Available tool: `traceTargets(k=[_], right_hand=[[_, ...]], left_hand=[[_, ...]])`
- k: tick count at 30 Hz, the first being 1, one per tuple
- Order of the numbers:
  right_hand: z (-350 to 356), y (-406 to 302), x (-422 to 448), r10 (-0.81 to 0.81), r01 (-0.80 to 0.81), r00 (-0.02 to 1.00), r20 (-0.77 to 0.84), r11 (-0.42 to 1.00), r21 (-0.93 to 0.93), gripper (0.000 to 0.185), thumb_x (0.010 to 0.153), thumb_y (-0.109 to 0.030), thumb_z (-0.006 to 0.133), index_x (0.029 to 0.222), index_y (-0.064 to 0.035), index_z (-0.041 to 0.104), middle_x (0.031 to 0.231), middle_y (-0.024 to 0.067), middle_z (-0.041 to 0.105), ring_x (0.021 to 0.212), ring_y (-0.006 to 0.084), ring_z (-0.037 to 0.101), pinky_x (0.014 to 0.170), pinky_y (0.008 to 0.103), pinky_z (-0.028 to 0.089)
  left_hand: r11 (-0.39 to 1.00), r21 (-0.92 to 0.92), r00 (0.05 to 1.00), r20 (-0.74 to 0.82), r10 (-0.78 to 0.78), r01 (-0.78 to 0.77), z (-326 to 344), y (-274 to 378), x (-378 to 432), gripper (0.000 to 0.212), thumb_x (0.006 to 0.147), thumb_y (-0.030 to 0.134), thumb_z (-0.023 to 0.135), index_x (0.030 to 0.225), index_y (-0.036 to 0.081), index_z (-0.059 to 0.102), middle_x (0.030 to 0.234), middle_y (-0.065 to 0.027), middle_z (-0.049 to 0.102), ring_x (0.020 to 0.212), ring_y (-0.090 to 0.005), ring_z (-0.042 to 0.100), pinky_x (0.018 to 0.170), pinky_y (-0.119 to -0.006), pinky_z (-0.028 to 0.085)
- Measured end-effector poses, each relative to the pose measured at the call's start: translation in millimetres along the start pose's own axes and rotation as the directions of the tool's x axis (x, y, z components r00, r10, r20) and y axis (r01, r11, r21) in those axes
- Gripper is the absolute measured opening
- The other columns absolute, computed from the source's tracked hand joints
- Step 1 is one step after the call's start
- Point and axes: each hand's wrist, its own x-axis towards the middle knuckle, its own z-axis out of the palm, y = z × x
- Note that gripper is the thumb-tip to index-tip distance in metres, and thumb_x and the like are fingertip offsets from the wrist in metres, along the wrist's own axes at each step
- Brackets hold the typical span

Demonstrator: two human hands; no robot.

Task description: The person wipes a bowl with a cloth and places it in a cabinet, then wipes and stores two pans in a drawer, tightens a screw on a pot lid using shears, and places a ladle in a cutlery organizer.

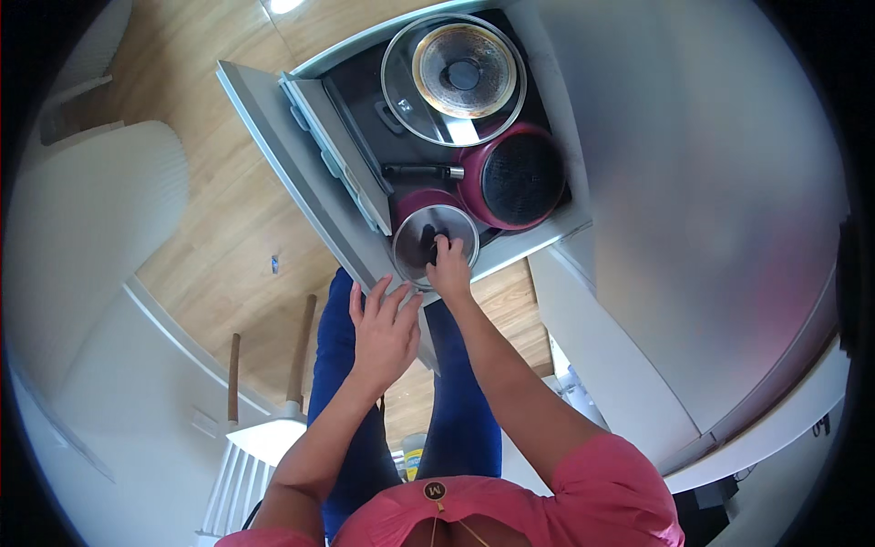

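An open drawer [509, 254] before me holds pots and lids. My right hand [449, 267] grips the dark knob of a small glass lid [410, 249] at the drawer's near end. Under and behind that lid shows part of a small magenta pot [427, 198]. My left hand [387, 328] is held over the near edge of the drawer front, fingers spread, holding nothing. A magenta pan [523, 179] with a dark round base facing up lies beyond my right hand, and a black handle [420, 171] points left beside it. Large and smaller round glass lids [465, 72] lie stacked at the far end.
The drawer front [273, 164] stands out over the wooden floor [225, 225]. Grey-blue flat panels [345, 164] stand along its inner side. A pale cabinet and counter [683, 171] fill the right. A white chair [266, 437] with wooden legs is at lower left, and a yellow-labelled container [413, 457] stands between my legs.
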Motion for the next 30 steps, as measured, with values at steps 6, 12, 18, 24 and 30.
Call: traceTargets(k=[6, 12, 18, 24, 30], right_hand=[[4.4, -5.4, 13.4, 0.078, -0.077, 0.996, 0.036, 0.997, -0.027, 0.071, 0.068, -0.011, 0.072, 0.128, -0.0118, 0.034, 0.114, 0.0238, 0.041, 0.095, 0.0438, 0.055, 0.079, 0.0479, 0.049], [-80.0, -36.0, -48.5, 0.060, -0.069, 0.997, 0.057, 0.984, 0.165, 0.080, 0.075, -0.020, 0.068, 0.139, -0.0062, 0.023, 0.130, 0.0266, 0.036, 0.110, 0.0427, 0.049, 0.091, 0.0442, 0.044], [-227.6, -49.9, -159.0, -0.077, 0.101, 0.994, -0.083, 0.935, 0.340, 0.045, 0.085, -0.027, 0.058, 0.121, -0.0007, 0.049, 0.115, 0.0207, 0.053, 0.103, 0.0364, 0.054, 0.089, 0.0408, 0.043], [-394.2, -36.6, -312.5, -0.007, 0.233, 0.871, -0.490, 0.886, 0.401, 0.042, 0.091, -0.031, 0.050, 0.119, -0.0003, 0.052, 0.110, 0.0199, 0.058, 0.096, 0.0320, 0.060, 0.083, 0.0383, 0.047], [-491.5, 60.9, -403.2, 0.366, 0.149, 0.535, -0.762, 0.847, 0.511, 0.020, 0.085, -0.011, 0.049, 0.098, -0.0030, 0.061, 0.083, 0.0135, 0.064, 0.068, 0.0231, 0.060, 0.065, 0.0303, 0.047]], left_hand=[[1.000, -0.010, 0.999, 0.028, 0.024, -0.024, -3.7, 3.9, -2.0, 0.036, 0.071, 0.008, 0.061, 0.107, 0.010, 0.060, 0.114, -0.0092, 0.053, 0.121, -0.0296, 0.040, 0.104, -0.056, 0.018], [0.991, 0.018, 0.990, 0.021, 0.136, -0.136, -32.0, 48.7, 2.5, 0.038, 0.076, 0.010, 0.059, 0.114, 0.009, 0.054, 0.115, -0.0107, 0.053, 0.118, -0.0308, 0.042, 0.105, -0.055, 0.016], [0.917, 0.036, 0.917, -0.020, 0.399, -0.398, -79.3, 125.8, 27.5, 0.032, 0.079, 0.013, 0.056, 0.111, 0.006, 0.056, 0.115, -0.0111, 0.055, 0.119, -0.0315, 0.042, 0.106, -0.057, 0.015], [0.745, 0.109, 0.750, -0.002, 0.662, -0.658, -104.3, 210.1, 46.3, 0.029, 0.080, 0.013, 0.054, 0.108, 0.006, 0.058, 0.111, -0.0095, 0.058, 0.116, -0.0295, 0.045, 0.107, -0.055, 0.015], [0.637, 0.141, 0.646, 0.026, 0.763, -0.758, -93.4, 280.0, 45.7, 0.027, 0.081, 0.016, 0.055, 0.108, 0.009, 0.058, 0.109, -0.0081, 0.059, 0.114, -0.0290, 0.047, 0.105, -0.054, 0.019]])
